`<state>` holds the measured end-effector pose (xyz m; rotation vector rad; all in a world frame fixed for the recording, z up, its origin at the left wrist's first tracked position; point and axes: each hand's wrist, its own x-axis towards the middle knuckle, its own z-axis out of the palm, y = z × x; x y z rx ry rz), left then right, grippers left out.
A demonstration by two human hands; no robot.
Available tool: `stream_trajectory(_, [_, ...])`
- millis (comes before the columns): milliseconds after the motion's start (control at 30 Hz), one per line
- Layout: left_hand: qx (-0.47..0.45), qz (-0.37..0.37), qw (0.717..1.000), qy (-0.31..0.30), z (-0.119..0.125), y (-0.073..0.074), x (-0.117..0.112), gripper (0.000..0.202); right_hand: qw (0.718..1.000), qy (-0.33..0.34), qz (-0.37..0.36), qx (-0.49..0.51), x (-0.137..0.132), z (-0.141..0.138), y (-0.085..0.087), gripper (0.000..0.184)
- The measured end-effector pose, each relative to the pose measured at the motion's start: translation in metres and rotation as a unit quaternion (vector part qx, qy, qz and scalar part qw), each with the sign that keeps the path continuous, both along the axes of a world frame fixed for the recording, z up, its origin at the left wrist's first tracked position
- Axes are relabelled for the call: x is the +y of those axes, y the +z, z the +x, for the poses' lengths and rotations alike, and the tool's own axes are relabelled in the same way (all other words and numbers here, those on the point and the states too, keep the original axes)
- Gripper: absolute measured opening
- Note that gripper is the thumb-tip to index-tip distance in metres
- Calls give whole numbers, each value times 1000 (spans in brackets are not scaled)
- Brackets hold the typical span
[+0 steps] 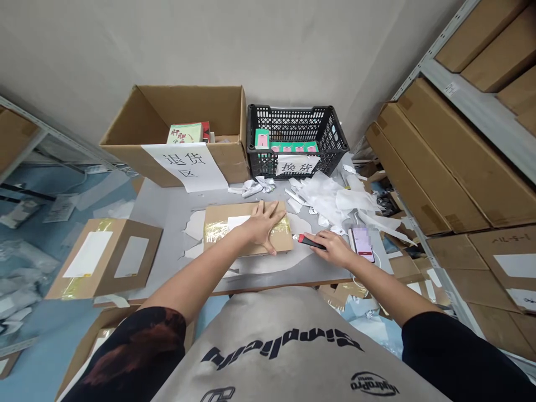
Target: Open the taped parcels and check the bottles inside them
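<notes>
A taped cardboard box point(218, 216) lies flat on the grey table, with yellowish tape at both ends and a white label partly covered by my left arm. My left hand point(264, 226) presses on its top, fingers spread. In my right hand point(333, 248) is a red and black utility knife point(310, 242), closed in my fingers. Its blade tip points left and is at the box's right end, by the tape; whether it touches the cardboard I cannot tell.
Behind stand an open carton point(188, 100) with small packages and a black plastic crate point(293, 117) with green-pink boxes. Torn white paper point(322, 192) and a phone point(362, 243) lie right. Another taped box point(125, 234) sits at the left edge. Shelving point(439, 72) with cartons borders the right.
</notes>
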<state>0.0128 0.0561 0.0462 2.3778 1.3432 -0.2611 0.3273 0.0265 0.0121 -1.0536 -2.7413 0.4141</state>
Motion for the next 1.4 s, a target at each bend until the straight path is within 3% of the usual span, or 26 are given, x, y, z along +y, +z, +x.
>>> stream_trajectory(200, [-3, 16, 1000, -8, -3, -5, -1, 146, 999, -16, 37, 19, 4, -4, -9, 45])
stream_trajectory(500, [8, 17, 1000, -18, -4, -10, 3, 149, 988, -110, 104, -12, -25, -27, -20, 44])
stream_trajectory(733, [7, 16, 1000, -13, -7, -9, 3, 146, 953, -265, 106, 98, -72, -65, -47, 46])
stream_trajectory(867, [8, 15, 1000, -15, -5, -8, 1, 145, 939, -303, 101, 124, -75, -70, -54, 45])
stream_trajectory(1067, [10, 15, 1000, -14, -2, -5, 0, 144, 967, -200, 157, -1, -43, -34, -33, 42])
stream_trajectory(1200, [1, 4, 1000, -12, -2, -4, -1, 146, 979, -128, 152, -39, -16, -16, -8, 42])
stream_trajectory(1267, [-2, 0, 1000, -15, -3, -5, -2, 147, 974, -160, 154, -38, 10, -3, 12, 44])
stream_trajectory(1333, [-1, -2, 1000, -21, -3, -6, -2, 147, 925, -319, 206, -10, 39, 10, 34, 48])
stream_trajectory(1367, [1, -3, 1000, -24, -3, -6, -2, 147, 912, -347, 217, -7, 51, 16, 44, 51])
stream_trajectory(1400, [5, -2, 1000, -26, -3, -7, -2, 147, 920, -329, 212, -9, 61, 21, 51, 52])
